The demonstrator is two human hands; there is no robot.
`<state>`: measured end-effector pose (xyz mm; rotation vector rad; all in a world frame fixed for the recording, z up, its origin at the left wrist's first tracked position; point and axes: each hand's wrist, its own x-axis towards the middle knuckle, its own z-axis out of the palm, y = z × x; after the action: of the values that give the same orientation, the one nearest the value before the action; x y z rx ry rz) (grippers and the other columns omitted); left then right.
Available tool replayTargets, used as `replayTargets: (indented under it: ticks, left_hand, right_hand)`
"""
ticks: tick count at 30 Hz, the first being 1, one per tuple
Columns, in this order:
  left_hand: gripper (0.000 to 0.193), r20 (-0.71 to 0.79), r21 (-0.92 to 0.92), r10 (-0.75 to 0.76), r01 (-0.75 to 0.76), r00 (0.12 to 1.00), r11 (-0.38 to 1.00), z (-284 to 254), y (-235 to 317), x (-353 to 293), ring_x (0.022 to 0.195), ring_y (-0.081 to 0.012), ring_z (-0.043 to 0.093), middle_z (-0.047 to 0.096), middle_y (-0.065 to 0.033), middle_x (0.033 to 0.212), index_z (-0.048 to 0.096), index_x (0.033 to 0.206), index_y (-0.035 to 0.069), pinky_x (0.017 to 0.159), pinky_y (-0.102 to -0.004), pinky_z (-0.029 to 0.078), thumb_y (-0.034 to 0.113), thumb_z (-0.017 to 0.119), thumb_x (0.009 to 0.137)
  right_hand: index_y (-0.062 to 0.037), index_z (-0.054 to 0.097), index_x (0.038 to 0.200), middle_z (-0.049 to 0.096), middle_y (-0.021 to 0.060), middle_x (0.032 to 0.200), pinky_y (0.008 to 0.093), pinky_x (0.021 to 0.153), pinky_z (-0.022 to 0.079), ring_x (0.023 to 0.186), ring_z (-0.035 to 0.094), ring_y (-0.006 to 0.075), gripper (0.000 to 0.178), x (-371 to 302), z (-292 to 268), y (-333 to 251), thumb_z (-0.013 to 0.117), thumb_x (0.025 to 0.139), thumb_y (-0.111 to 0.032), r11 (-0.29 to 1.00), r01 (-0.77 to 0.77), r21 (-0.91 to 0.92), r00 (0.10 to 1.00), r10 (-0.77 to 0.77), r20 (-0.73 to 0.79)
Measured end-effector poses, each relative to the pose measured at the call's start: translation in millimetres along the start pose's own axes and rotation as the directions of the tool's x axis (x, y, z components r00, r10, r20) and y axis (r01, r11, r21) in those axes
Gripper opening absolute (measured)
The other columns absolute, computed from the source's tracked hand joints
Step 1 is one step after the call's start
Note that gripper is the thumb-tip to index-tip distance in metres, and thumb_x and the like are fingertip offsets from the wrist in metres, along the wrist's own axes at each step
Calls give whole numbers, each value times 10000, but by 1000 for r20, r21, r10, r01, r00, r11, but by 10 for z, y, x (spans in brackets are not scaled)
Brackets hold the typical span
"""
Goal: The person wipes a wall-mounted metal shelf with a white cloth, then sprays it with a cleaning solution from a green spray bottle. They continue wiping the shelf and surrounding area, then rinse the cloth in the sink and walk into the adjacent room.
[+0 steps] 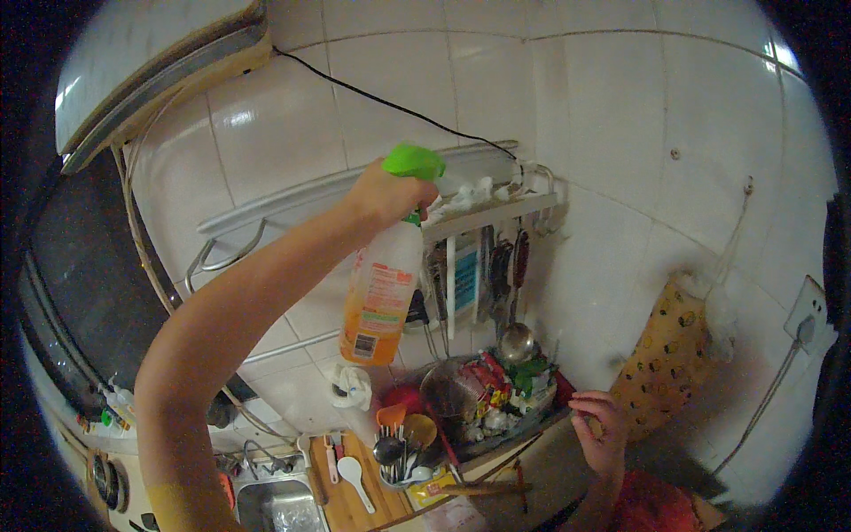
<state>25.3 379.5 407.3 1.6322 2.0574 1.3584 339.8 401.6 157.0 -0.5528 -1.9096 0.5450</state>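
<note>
My left hand (390,192) is closed round the neck of a spray bottle (377,306), under its green trigger head (414,162). The bottle is clear and holds orange liquid below a printed label. Its head is beside a white wall shelf (496,213), on which white foam (479,191) lies. Knives and utensils hang below that shelf, among them a ladle (517,341). Lower right, my right hand (600,426) holds nothing I can see; its fingers are bent and apart from the thumb, near a tray of packets (523,417).
A wooden board (341,496) with a white spoon (356,483) lies beside the sink (279,505). A utensil holder (399,452) stands on the counter. A patterned bag (665,355) hangs on the right wall, near a socket with a plugged cord (771,408). A range hood (168,71) juts out upper left.
</note>
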Motion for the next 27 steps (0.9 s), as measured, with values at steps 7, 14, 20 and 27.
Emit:
replayTargets:
  ticks: [7, 14, 20, 27]
  left_hand:
    - [93, 120, -103, -26, 38, 992, 994, -36, 51, -112, 583, -147, 535, 590, -63, 671, 572, 634, 44, 533, -276, 416, 124, 572, 586]
    - [127, 166, -243, -85, 124, 982, 962, -192, -40, -282, 594, -166, 546, 564, -93, 671, 551, 682, 18, 529, -287, 432, 80, 562, 573]
    - [117, 155, -185, -230, 257, 961, 949, -452, 2, -362, 590, -181, 549, 569, -108, 681, 549, 676, 13, 528, -285, 439, 71, 550, 574]
    - [103, 106, -105, -201, 212, 974, 972, -542, -86, -398, 552, -179, 546, 577, -91, 674, 562, 657, 27, 498, -289, 431, 77, 562, 567]
  right_hand:
    - [-42, 585, 841, 565, 101, 928, 300, 728, 441, 861, 544, 213, 229, -11, 12, -37, 573, 638, 65, 998, -42, 41, 999, 42, -9]
    - [-49, 587, 836, 564, 93, 931, 303, 775, 421, 884, 532, 221, 207, -6, 46, -68, 569, 653, 46, 1000, 2, 7, 1000, -2, -3]
    - [-45, 585, 849, 559, 94, 935, 300, 757, 430, 877, 530, 218, 211, 1, 76, -94, 566, 656, 40, 1000, 5, 10, 1000, -5, 3]
    - [-37, 580, 868, 555, 101, 933, 278, 710, 453, 821, 541, 190, 221, 20, 107, -61, 565, 662, 42, 999, 35, 26, 998, -36, 50]
